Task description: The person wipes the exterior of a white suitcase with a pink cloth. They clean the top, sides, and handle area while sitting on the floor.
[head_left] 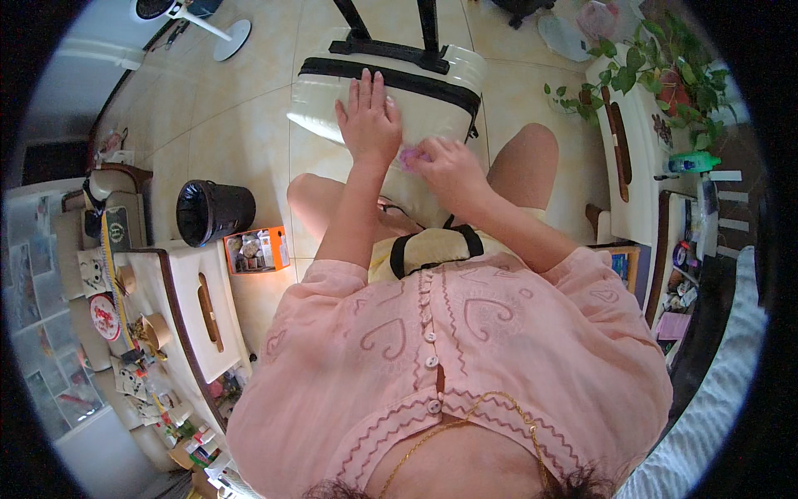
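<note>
A cream hard-shell suitcase (332,101) with a black zip band stands before me, between my knees. Its black pull handle (429,33) is raised at the far side. My left hand (368,121) lies flat on the top near side, fingers stretched toward the zip band and holding nothing. Lower and to the right, my right hand (451,172) is closed on a small pinkish-purple thing (407,157), cloth-like or spongy, against the suitcase's near face. Most of that thing is hidden by my fingers, so its kind is unclear.
A black-lined waste bin (199,212) and an orange box (258,249) stand left on the tiled floor. White cabinets (208,308) flank me, the left one cluttered. A leafy potted plant (665,71) and a green bottle (692,162) are at right. A white fan base (233,40) stands far left.
</note>
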`<state>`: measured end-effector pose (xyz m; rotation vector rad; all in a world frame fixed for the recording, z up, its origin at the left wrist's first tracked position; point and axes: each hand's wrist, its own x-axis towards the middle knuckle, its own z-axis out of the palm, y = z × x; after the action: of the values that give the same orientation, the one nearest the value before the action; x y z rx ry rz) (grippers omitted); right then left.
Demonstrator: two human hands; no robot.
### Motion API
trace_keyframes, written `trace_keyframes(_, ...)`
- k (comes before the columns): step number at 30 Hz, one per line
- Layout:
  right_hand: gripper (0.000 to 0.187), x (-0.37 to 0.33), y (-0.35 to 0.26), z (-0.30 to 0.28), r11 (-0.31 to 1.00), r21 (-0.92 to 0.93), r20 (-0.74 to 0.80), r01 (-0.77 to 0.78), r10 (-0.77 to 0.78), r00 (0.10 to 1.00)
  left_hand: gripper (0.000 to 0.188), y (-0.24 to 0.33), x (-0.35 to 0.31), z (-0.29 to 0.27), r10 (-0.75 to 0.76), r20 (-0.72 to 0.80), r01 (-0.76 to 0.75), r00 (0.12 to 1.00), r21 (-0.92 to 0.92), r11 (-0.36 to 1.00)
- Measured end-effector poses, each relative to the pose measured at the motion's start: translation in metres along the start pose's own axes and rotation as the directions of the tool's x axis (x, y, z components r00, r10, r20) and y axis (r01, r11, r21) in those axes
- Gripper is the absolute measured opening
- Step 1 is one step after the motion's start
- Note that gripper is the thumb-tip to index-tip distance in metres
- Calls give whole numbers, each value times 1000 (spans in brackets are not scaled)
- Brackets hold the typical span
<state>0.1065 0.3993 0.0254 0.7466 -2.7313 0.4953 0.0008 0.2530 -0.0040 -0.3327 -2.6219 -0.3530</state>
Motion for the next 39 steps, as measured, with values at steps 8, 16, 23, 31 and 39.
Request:
trace_keyframes(8,22,27,44,-7,971,-23,-318,-240,220,922,48,3,1,-4,0,17,0,1000,39,999)
trace_keyframes(16,20,8,6,-5,989,131,-200,-73,98,975,52,-16,9,1,70,112,-73,991,20,997)
trace_keyframes(23,19,46,63,-36,940,210,-334,-269,327,884,58,-58,38,1,125,235,-103,964,-103,989)
trace_keyframes(31,21,51,89,12,963,133,-370,-235,268,890,78,33,20,16,-77,94,73,993,50,996)
trace_keyframes(39,30,-29,79,43,863,397,-126,-313,389,913,78,-18,24,0,95,216,-98,972,4,995)
